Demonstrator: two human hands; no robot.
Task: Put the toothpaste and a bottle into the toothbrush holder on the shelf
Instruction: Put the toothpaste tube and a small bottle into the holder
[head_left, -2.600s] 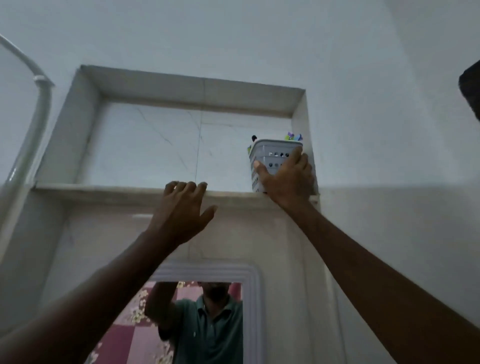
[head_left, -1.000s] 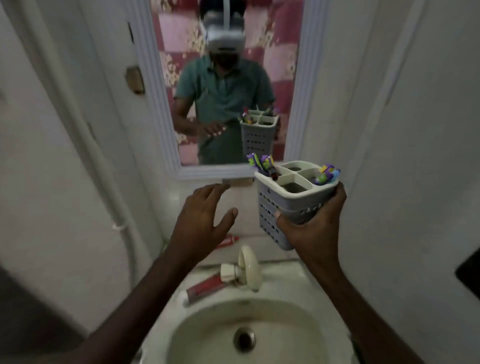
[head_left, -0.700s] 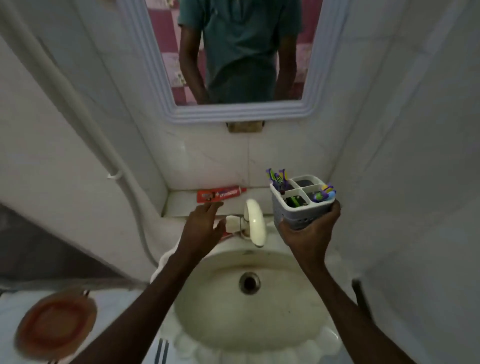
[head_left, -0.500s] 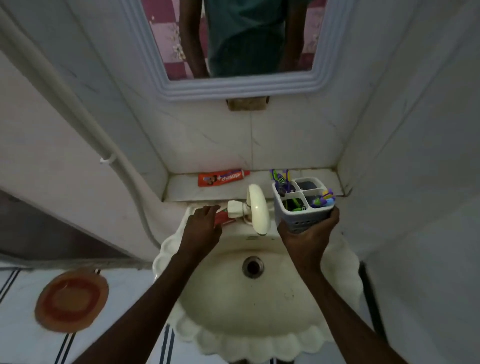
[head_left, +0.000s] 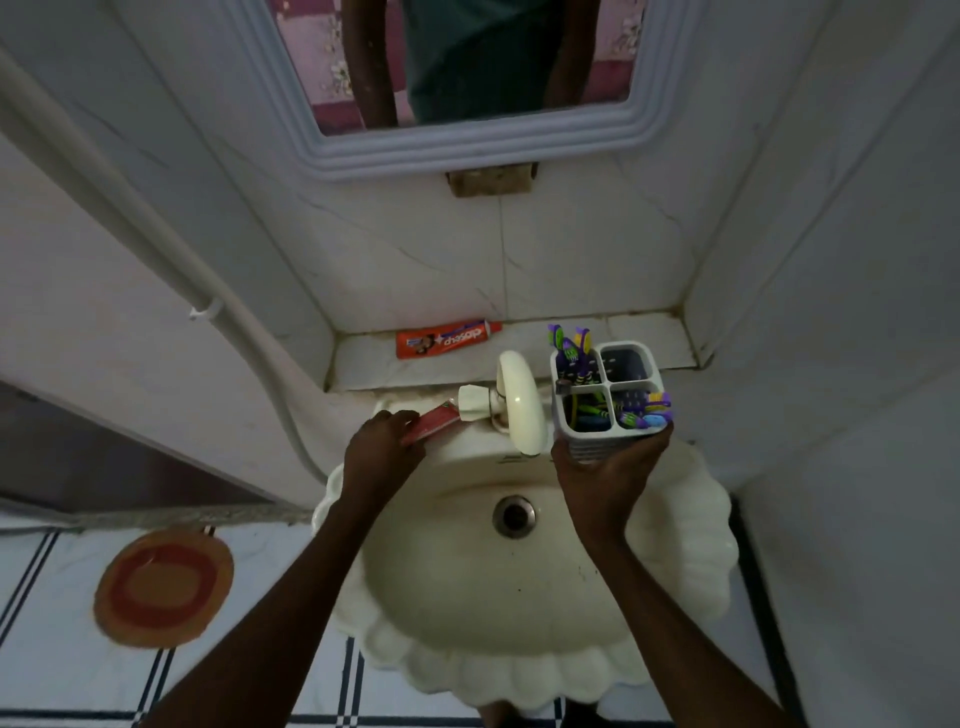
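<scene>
The right hand (head_left: 605, 467) is gripping the toothbrush holder (head_left: 608, 400) from below and behind, keeping it upright over the back edge of the sink (head_left: 680, 519), just to the right of the tap (head_left: 519, 400); held this way, its four open compartments are facing up, ready to take something dropped in. The fingers (head_left: 660, 434) of that hand are wrapping closed round the holder's lower wall. Toothbrushes (head_left: 569, 345) are standing in the far left compartment and others are leaning in the two near ones, while the far right compartment is looking empty.

The left hand (head_left: 384, 452) is reaching onto the sink's rear rim, left of the tap, where a red toothpaste tube (head_left: 434, 422) is lying. Its fingers (head_left: 400, 418) are curling down over the near end of that tube and touching it; whether they are already pinching it firmly is not clear from here.

A second, orange toothpaste tube (head_left: 447, 338) is lying flat on the tiled ledge (head_left: 639, 332) behind the sink, well apart from both hands. No bottle is showing anywhere in view
</scene>
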